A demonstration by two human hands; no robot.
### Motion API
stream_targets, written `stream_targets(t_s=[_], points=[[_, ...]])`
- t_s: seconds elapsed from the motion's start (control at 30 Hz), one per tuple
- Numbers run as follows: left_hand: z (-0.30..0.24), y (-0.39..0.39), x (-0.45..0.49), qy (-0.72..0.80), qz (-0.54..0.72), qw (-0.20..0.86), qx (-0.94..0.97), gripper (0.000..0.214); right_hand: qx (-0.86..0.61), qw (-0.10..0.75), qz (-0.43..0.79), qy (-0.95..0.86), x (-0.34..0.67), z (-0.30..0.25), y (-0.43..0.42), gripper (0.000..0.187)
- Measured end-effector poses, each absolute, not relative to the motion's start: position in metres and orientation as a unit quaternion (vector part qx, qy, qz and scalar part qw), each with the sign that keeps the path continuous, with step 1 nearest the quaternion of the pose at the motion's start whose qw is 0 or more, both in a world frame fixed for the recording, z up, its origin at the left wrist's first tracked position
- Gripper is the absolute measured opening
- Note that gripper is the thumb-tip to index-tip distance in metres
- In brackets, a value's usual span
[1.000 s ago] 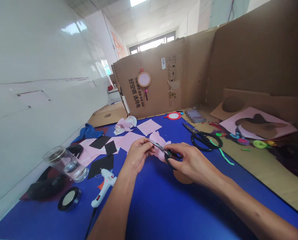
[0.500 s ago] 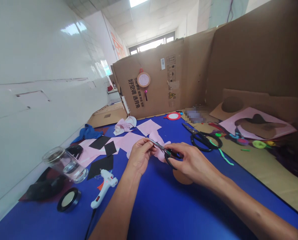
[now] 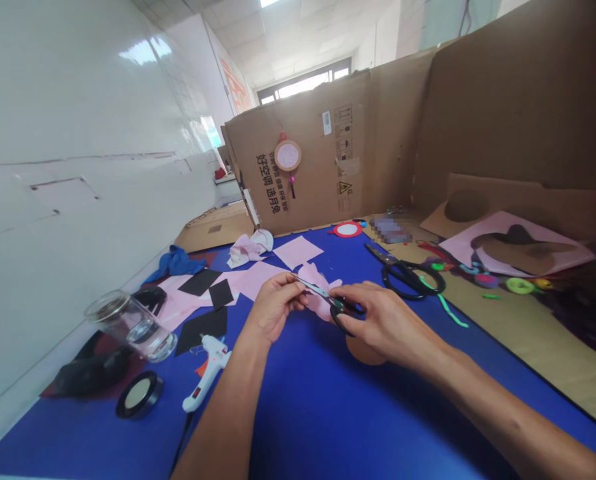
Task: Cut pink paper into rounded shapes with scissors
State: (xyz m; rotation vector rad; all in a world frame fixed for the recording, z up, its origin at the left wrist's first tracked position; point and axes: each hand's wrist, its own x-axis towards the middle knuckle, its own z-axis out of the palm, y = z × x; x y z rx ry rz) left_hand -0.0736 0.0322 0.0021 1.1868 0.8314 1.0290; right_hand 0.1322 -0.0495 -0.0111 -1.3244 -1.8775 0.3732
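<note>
My right hand (image 3: 383, 321) grips small black-handled scissors (image 3: 339, 307), whose blades point left toward my left hand (image 3: 274, 308). The left hand's fingers are pinched together at the blade tips, on something too small to make out. A pink cut-out shape (image 3: 314, 275) lies on the blue table cover (image 3: 328, 413) right behind the blades. A brown round piece (image 3: 363, 352) shows under my right wrist.
Large black scissors (image 3: 407, 275) lie to the right. Pink sheets (image 3: 298, 252) and black pieces (image 3: 203, 325) lie to the left, with a white glue gun (image 3: 205, 372), a tape roll (image 3: 139, 395) and a tipped glass jar (image 3: 131, 325). Cardboard walls (image 3: 318, 160) stand behind.
Both hands stay together at the scissors; the view has shifted slightly, with no clear change in grip.
</note>
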Motion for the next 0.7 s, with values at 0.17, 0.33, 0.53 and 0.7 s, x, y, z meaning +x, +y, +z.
stream_targets(t_s=[0.17, 0.33, 0.53, 0.7], points=[[-0.002, 0.034, -0.071, 0.363, 0.46, 0.634, 0.504, 0.018, -0.523, 0.394, 0.133, -0.744, 0.132, -0.014, -0.049, 0.027], [-0.006, 0.03, -0.061, 0.35, 0.494, 0.646, 0.464, 0.021, -0.529, 0.404, 0.14, -0.733, 0.133, -0.012, -0.049, 0.032], [-0.004, 0.027, -0.058, 0.35, 0.502, 0.651, 0.449, 0.022, -0.525, 0.411, 0.167, -0.727, 0.133, -0.006, -0.051, 0.028], [-0.005, 0.031, -0.064, 0.362, 0.479, 0.645, 0.472, 0.02, -0.533, 0.384, 0.142, -0.74, 0.134, -0.008, -0.051, 0.026]])
